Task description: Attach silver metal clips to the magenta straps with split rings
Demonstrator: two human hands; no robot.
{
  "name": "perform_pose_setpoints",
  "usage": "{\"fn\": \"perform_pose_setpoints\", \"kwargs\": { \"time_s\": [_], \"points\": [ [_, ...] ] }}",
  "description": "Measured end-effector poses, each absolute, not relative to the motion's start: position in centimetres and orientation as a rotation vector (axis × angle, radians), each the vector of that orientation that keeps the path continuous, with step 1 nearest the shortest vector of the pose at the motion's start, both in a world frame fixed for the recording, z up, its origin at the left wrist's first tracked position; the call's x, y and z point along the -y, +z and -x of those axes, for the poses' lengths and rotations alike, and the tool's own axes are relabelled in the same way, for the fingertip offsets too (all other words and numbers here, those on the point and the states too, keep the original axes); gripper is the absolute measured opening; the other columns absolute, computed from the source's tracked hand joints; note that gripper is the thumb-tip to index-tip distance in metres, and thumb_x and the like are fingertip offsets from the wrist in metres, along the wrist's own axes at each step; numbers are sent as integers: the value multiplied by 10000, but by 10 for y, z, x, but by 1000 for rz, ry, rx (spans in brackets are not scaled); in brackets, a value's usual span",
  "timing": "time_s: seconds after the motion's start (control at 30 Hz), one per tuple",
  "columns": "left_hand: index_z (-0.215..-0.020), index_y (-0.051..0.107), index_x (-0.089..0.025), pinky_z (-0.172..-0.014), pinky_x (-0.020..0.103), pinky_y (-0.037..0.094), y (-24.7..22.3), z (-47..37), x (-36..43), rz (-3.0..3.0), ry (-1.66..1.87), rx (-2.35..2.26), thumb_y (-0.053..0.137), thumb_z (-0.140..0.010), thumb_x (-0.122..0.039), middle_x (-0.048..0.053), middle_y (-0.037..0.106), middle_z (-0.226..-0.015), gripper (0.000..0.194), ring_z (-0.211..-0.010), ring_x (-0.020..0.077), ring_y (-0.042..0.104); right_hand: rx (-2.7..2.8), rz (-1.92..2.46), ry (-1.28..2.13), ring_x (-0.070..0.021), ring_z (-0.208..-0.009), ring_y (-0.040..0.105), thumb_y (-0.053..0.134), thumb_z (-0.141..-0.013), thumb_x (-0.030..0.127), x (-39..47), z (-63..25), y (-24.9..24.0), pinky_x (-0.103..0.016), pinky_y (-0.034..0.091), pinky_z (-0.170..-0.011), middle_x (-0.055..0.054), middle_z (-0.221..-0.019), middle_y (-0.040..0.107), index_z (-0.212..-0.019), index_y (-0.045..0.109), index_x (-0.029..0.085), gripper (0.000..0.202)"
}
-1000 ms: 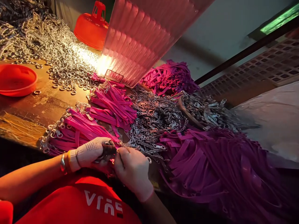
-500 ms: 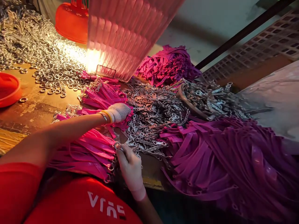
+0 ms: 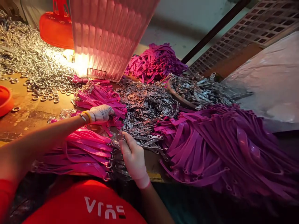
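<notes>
My left hand (image 3: 101, 113), in a dotted white glove with a yellow cuff, is closed over the pink straps (image 3: 102, 98); its fingertips are hidden. My right hand (image 3: 133, 155), in a thin white glove, pinches a metal ring (image 3: 120, 136) between thumb and fingers. Left of it lie more pink straps (image 3: 86, 149) with rings at their right ends. Beyond my hands is a heap of metal links (image 3: 147, 99).
Purple straps (image 3: 205, 143) hang over the table's right part. A bowl of metal pieces (image 3: 179, 99) stands behind them. Loose rings (image 3: 46, 74), a red lamp (image 3: 56, 29), a ribbed clear panel (image 3: 105, 37) and a red container (image 3: 5, 101) are at the left and back.
The view has shifted to the right. My left hand has drawn back a little to the left over the straps. The ring remains pinched in my right hand.
</notes>
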State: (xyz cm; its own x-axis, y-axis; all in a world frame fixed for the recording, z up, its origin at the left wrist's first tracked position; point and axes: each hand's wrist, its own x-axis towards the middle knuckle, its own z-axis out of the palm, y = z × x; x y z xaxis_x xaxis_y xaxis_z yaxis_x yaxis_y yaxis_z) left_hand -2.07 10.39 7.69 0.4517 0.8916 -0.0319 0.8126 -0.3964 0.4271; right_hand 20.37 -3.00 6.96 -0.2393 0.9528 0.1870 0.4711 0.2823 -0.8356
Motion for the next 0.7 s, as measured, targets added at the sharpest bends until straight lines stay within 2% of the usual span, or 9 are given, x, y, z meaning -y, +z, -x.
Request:
{"fn": "perform_pose_setpoints", "kwargs": {
  "time_s": [0.1, 0.2, 0.3, 0.4, 0.53, 0.63, 0.7],
  "points": [
    [-1139, 775, -188, -779, 224, 510, 75, 23, -97, -2267, 319, -1424, 563, -771, -45, 67, 762, -1019, 448, -872, 170, 676, 1822, 1223, 848, -180, -926, 726, 490, -998, 354, 15, -192, 67, -284, 555, -855, -52, -1100, 773, -1248, 669, 226, 333],
    [-1116, 780, -165, -777, 211, 511, 73, 20, -92, -2223, 422, -1368, 550, -739, -19, 64, 754, -1005, 465, -873, 159, 659, 1901, 1228, 725, -190, -1029, 710, 462, -1001, 304, -11, -180, 58, -302, 530, -929, -75, -1170, 754, -1263, 656, 216, 338],
    [-979, 786, -127, -607, 173, 477, 78, 21, -86, -1844, 658, -1247, 569, -724, -33, 34, 723, -794, 347, -677, 114, 603, 2023, 1388, 623, -241, -991, 725, 506, -961, 256, -40, -174, 46, -348, 535, -906, -120, -1074, 775, -1159, 710, 184, 293],
    [-939, 741, -85, -432, 155, 362, 89, 26, -70, -1407, 842, -1180, 578, -759, -72, -1, 602, -583, 243, -458, 72, 471, 2047, 1425, 613, -256, -915, 733, 516, -931, 208, -48, -175, 43, -365, 543, -871, -131, -956, 783, -1040, 739, 168, 252],
    [-858, 672, -88, -368, 148, 338, 101, 31, -26, -846, 982, -1128, 578, -839, -107, 31, 622, -616, 97, -397, 63, 470, 2036, 1267, 605, -219, -1087, 686, 457, -981, 249, -21, -180, 57, -346, 500, -989, -115, -1169, 744, -1200, 680, 183, 320],
    [-789, 618, -112, -324, 130, 284, 103, 32, 11, -473, 1011, -1077, 554, -908, -150, 28, 601, -599, 141, -378, 60, 463, 2064, 1059, 672, -211, -1064, 695, 477, -997, 291, 6, -179, 74, -330, 514, -969, -90, -1154, 748, -1224, 669, 207, 309],
    [-822, 622, -112, -307, 126, 259, 101, 31, 31, -331, 1013, -1010, 523, -930, -147, 41, 618, -628, 151, -391, 69, 484, 2088, 995, 723, -209, -1036, 708, 496, -996, 281, 19, -175, 85, -321, 527, -940, -77, -1125, 759, -1209, 674, 218, 285]
  ]
}}
